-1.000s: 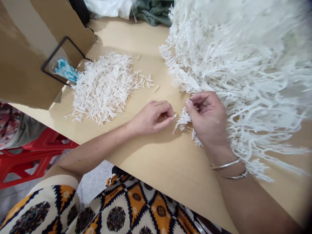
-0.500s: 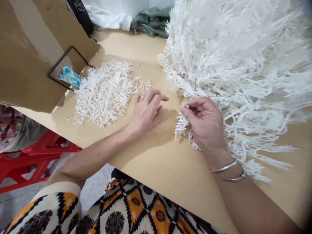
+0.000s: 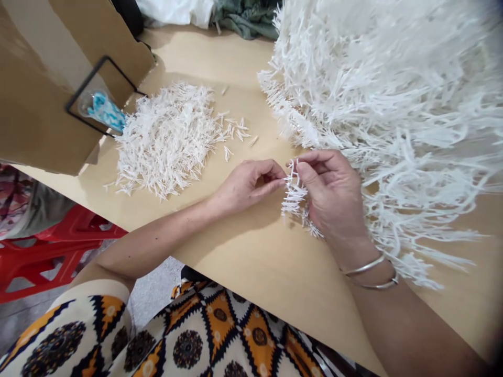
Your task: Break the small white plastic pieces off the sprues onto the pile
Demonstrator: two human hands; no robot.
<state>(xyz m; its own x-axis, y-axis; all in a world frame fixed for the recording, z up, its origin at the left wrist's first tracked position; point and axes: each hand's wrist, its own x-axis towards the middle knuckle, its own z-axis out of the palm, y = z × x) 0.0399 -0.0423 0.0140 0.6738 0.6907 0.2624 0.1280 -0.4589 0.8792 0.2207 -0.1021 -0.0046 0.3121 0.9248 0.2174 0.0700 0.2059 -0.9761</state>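
Note:
A short white strip with many thin prongs (image 3: 294, 201) hangs from my right hand (image 3: 334, 191), pinched between thumb and fingers. My left hand (image 3: 251, 183) is closed in a pinch on one side of that strip, near its upper end; the tips of thumb and forefinger meet at a prong. To the left lies a low heap of small loose white forked pieces (image 3: 168, 139). Behind and right of my right hand rises a large pile of long white pronged strips (image 3: 377, 94).
A cardboard box (image 3: 51, 89) stands at the left, with a black wire frame (image 3: 84, 84) and a clear cup holding something blue and white (image 3: 104, 110) beside it. White and green cloths (image 3: 247, 18) lie at the back. A red stool (image 3: 51, 251) is below the table edge.
My left hand has come right from above the table and closed on the strip. A few loose pieces now lie right of the small heap. My right hand keeps its pinch.

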